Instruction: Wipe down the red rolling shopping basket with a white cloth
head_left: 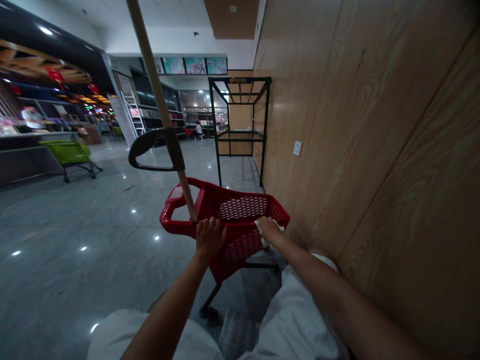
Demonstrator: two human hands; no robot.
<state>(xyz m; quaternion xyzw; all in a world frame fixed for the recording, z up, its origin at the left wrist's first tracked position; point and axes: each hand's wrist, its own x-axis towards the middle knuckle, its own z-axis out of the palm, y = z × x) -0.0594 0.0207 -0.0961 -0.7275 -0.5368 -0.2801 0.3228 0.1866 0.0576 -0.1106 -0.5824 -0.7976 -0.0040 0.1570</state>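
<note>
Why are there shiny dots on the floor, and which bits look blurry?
Head view: the dots on the grey floor look like reflected ceiling lights; head view: the person at the far left is smeared, while the red cart looks clearer; head view: the wooden wall darkens toward the top right corner.

Under me runs a glossy grey floor [93, 212], dotted with bright light reflections. Right before me the red plastic shopping cart [240, 247] stands on it on dark casters [210, 313]. Farther ahead I see a black metal frame rack [240, 140] standing there; off to my left, a lime-green shopping cart [67, 151] and a thin dark streak [129, 188].
</note>
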